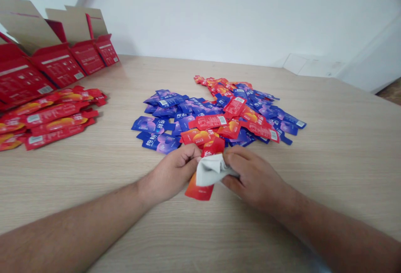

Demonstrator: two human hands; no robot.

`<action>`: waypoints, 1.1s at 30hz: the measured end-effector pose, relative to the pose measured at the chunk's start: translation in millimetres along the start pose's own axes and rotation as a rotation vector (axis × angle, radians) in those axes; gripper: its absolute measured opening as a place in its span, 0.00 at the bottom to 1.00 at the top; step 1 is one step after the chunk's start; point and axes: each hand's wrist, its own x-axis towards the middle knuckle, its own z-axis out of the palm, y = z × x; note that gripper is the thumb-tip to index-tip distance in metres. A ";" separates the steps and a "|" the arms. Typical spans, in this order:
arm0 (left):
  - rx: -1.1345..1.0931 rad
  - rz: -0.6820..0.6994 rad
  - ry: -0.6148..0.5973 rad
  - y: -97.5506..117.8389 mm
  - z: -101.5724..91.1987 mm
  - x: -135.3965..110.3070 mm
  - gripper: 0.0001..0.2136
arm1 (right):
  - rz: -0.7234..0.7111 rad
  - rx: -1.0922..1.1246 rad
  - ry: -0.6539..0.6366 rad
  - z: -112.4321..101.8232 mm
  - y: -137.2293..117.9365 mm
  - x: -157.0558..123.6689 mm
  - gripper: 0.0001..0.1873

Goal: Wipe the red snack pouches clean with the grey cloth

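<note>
My left hand (177,170) pinches the left edge of a red and orange pouch (202,191), held just above the tabletop in front of me. In my right hand (253,175) is a folded light grey cloth (211,170), pressed across the face of that pouch and covering its middle. Right behind my hands lies a loose heap of small flat pouches, with blue-purple pouches (163,141) mostly at the left and right and red pouches (209,121) across the centre.
Several red cartons (56,64) with raised brown flaps stand in a row at the back left. Before them, red pouches (59,116) lie in neat overlapping rows. Everything rests on a light wooden table (125,206) against a white wall (219,18).
</note>
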 end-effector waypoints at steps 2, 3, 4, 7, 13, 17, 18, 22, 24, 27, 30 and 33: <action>0.007 -0.008 0.007 0.1 0.2 -0.1 0.12 | 0.053 0.001 0.038 -0.8 1.8 1.2 0.06; 0.006 -0.010 0.006 0.3 0.3 -0.2 0.12 | 0.053 0.006 0.030 -0.9 1.6 1.6 0.06; 0.003 -0.010 0.003 0.7 0.5 -0.4 0.12 | 0.032 0.014 0.005 -0.9 0.8 1.8 0.05; -0.012 -0.007 -0.002 2.2 1.1 -0.9 0.12 | -0.067 0.019 -0.075 -0.2 -3.2 1.3 0.05; 0.018 -0.009 0.011 2.4 1.3 0.0 0.12 | 0.068 -0.008 0.060 -0.7 2.2 0.9 0.05; -0.001 -0.008 0.006 0.9 1.3 -0.1 0.12 | -0.018 0.017 -0.022 0.2 0.7 -0.3 0.05; -0.012 -0.008 0.003 0.8 1.4 -0.2 0.12 | -0.044 0.018 -0.043 0.5 -0.1 -0.7 0.05; 0.002 -0.011 0.016 0.6 1.5 -0.2 0.13 | 0.025 -0.004 0.021 1.0 1.5 -0.4 0.05; 0.013 -0.012 0.015 0.3 1.6 -0.1 0.13 | 0.083 -0.017 0.063 1.0 3.3 0.3 0.05; -0.004 -0.007 0.003 -0.1 1.9 0.1 0.13 | 0.028 0.011 0.007 1.4 2.4 0.3 0.05; -0.020 -0.002 0.005 0.3 1.9 0.3 0.12 | -0.052 0.027 -0.069 1.1 0.1 -0.2 0.05; 0.011 -0.010 0.009 1.2 1.4 0.2 0.13 | 0.028 0.006 0.007 0.1 1.4 0.3 0.05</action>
